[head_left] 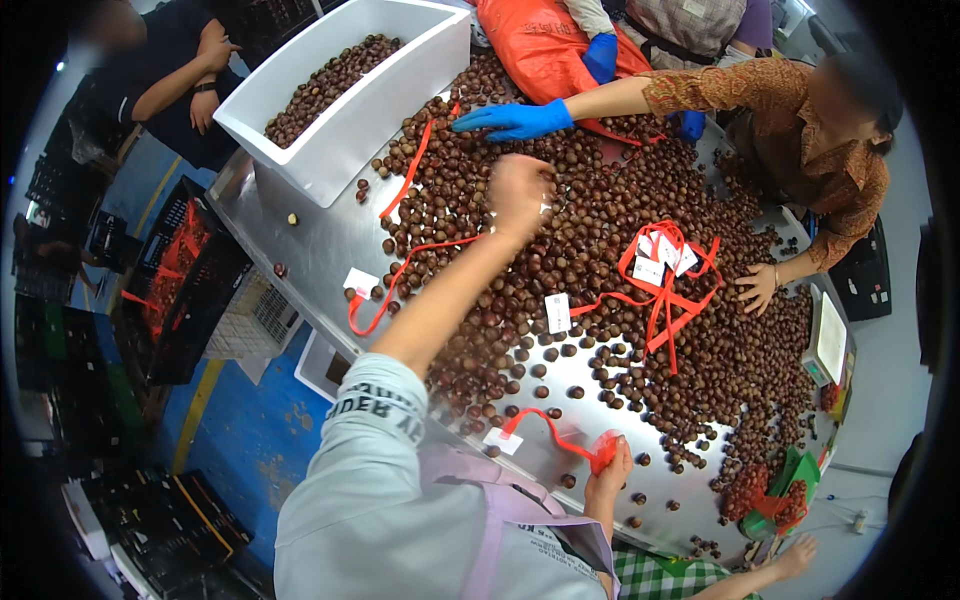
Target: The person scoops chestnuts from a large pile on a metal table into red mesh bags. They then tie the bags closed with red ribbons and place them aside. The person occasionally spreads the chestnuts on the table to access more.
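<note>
My left arm, in a grey sleeve, reaches across a metal table over a wide spread of round brown nuts (pixel 560 235). Motion smears my left hand (pixel 520 193), so whether its fingers hold anything is unclear. Close to the table's near edge, my right hand (pixel 608 470) is closed on the gathered end of a red mesh bag (pixel 603 450). A red strip trails leftward from that bag to a white tag (pixel 503 440) on the table. More red mesh strips (pixel 668 305) with white tags lie heaped on the nuts to the right.
A white foam box (pixel 345 165) with nuts stands far left. Across the table, a person's blue-gloved hand (pixel 515 121) rests on the nuts, near a large red sack (pixel 530 50). A scale (pixel 825 338) and filled mesh bags (pixel 745 490) sit right. A black crate (pixel 185 280) stands left.
</note>
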Demonstrator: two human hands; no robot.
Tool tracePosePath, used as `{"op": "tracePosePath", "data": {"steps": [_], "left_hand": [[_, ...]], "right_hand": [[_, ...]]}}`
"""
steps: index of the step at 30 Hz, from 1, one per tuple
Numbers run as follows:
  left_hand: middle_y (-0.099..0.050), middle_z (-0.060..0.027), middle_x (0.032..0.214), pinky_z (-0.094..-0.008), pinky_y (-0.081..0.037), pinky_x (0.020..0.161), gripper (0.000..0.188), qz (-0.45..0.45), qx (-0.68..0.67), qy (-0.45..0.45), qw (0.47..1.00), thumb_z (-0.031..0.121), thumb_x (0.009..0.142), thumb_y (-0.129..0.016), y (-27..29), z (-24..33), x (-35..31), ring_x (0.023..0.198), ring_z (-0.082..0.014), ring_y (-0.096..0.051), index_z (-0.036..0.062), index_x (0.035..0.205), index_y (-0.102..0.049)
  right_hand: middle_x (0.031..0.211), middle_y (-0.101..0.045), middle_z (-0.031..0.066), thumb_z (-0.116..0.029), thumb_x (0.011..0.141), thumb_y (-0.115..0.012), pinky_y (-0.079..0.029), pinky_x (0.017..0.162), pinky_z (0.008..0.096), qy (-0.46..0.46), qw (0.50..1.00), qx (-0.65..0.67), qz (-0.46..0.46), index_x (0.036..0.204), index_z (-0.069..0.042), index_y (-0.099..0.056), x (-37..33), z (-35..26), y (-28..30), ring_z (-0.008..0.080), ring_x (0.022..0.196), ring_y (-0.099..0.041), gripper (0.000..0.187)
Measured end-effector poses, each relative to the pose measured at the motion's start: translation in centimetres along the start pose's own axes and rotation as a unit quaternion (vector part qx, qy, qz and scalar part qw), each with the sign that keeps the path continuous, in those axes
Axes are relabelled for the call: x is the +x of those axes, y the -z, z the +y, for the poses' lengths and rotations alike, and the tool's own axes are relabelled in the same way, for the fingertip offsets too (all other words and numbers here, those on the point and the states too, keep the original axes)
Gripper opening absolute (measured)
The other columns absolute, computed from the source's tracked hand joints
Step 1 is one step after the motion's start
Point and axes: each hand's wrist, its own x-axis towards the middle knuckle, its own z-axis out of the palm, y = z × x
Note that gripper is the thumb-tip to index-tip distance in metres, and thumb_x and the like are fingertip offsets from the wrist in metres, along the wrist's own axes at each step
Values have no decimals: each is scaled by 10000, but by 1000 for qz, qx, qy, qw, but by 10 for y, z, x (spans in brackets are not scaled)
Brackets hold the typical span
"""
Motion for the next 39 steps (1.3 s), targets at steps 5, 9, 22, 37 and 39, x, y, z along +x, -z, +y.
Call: {"op": "tracePosePath", "data": {"steps": [5,9,22,37,39], "left_hand": [[-383,-192,1232,-417,-419,901,633,-19,295,290,910,152,741,-646,88,-138,5,1064,-367,-471,35,1271,-320],[-600,-132,1014,-398,-456,782,265,-176,292,349,873,327,833,-550,117,-173,-4,946,-287,-573,112,926,-674],[-537,-127,1015,-425,-470,742,480,-332,285,94,894,388,756,-655,108,-42,-66,878,-322,-580,74,1103,-548],[-554,-20,650,-240,-424,530,241,-327,-315,-37,890,194,904,-512,-30,219,25,557,-83,-534,-28,858,-595],[-541,-6,620,-221,-435,534,239,-374,-376,-44,847,191,917,-489,-42,278,44,579,-77,-539,-14,848,-591]], "right_hand": [[674,-522,-14,-260,919,-493,-365,500,209,-45,999,-11,-7,783,-56,-549,3,2,-15,66,564,-459,251],[680,-523,-20,-254,920,-492,-362,505,204,-58,996,-56,-42,779,-64,-546,7,2,-32,57,566,-451,243],[661,-521,-31,-238,913,-498,-350,495,204,-50,994,-68,-73,783,-67,-553,1,-1,-37,51,551,-445,222],[729,-566,-23,-232,914,-504,-394,553,193,-64,989,-40,-125,852,-42,-597,-6,2,-26,46,616,-491,220],[727,-559,-27,-228,914,-505,-388,551,192,-68,988,-3,-141,846,-45,-595,-12,-12,-29,43,615,-483,215]]}}
